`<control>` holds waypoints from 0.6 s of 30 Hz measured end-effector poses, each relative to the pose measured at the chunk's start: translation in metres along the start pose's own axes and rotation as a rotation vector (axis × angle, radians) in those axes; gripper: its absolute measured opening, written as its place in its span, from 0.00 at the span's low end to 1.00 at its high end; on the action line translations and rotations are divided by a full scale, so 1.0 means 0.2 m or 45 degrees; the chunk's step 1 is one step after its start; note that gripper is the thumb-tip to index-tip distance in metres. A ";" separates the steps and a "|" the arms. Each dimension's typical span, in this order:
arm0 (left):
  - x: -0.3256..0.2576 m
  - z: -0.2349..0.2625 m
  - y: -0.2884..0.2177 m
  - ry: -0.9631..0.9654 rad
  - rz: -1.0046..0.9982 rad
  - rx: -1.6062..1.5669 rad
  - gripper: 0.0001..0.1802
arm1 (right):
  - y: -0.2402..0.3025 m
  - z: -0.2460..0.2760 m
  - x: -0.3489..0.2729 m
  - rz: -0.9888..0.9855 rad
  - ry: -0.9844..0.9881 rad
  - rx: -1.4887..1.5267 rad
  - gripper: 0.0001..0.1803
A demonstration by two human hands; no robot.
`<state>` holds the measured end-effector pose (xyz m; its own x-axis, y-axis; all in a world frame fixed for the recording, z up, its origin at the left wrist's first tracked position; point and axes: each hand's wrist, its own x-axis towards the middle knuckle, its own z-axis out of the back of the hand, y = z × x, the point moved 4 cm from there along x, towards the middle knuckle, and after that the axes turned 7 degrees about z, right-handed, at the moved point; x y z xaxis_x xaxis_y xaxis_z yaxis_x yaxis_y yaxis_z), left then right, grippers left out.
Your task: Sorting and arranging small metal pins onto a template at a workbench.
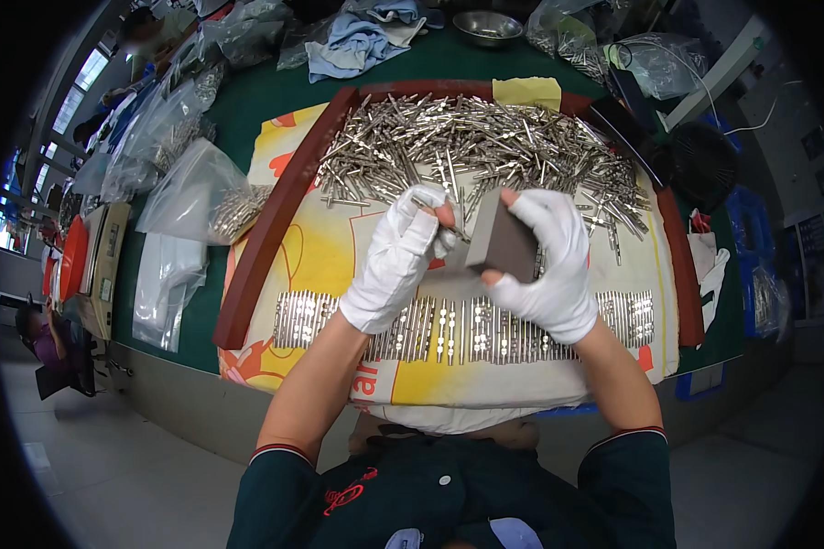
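Note:
My left hand (401, 258), in a white glove with cut fingertips, pinches a thin metal pin (449, 222) and holds its tip against a dark grey block (504, 242). My right hand (551, 265), gloved the same way, grips that block from the right and below. Both hands hover over a yellow printed sheet (325, 252). Behind them lies a big loose heap of shiny metal pins (471, 146). Below my hands a neat row of pins (449, 329) runs left to right across the sheet.
A dark red wooden frame (275, 224) borders the sheet on the green table (247, 105). Clear plastic bags of parts (192, 188) lie at left, a blue cloth (357, 41) and a metal bowl (487, 26) at the back, a black fan (700, 165) at right. Another person sits far left.

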<state>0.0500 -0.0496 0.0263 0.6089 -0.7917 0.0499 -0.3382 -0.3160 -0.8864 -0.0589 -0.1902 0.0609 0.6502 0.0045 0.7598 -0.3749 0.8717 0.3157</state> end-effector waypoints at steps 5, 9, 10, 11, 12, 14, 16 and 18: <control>-0.01 -0.01 -0.02 0.039 -0.014 0.066 0.13 | -0.08 0.07 0.00 -0.039 -0.158 0.100 0.37; -0.01 -0.02 -0.02 0.167 -0.040 0.069 0.13 | -0.05 0.00 -0.01 -0.092 0.023 0.314 0.35; 0.00 -0.02 -0.03 0.175 -0.038 0.072 0.13 | -0.14 -0.01 -0.02 -0.458 0.096 0.279 0.31; 0.00 -0.02 -0.04 0.198 -0.071 0.071 0.13 | -0.18 0.01 -0.02 -0.416 0.109 0.011 0.29; -0.01 -0.03 -0.06 0.220 -0.103 0.069 0.13 | -0.20 0.03 -0.03 -0.479 0.086 0.072 0.30; -0.02 -0.01 -0.05 0.190 -0.077 0.053 0.13 | -0.17 0.07 0.00 -0.550 -0.122 0.324 0.31; 0.00 0.00 -0.05 0.180 -0.127 0.064 0.12 | -0.16 0.10 0.00 -0.586 -0.180 0.392 0.33; 0.01 0.02 -0.02 0.131 -0.086 -0.008 0.12 | -0.13 0.11 0.01 -0.441 -0.114 0.395 0.34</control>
<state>0.0554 -0.0480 0.0286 0.5538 -0.8179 0.1562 -0.3036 -0.3731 -0.8767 -0.0623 -0.2246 0.0664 0.7173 -0.3146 0.6217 -0.3347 0.6271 0.7034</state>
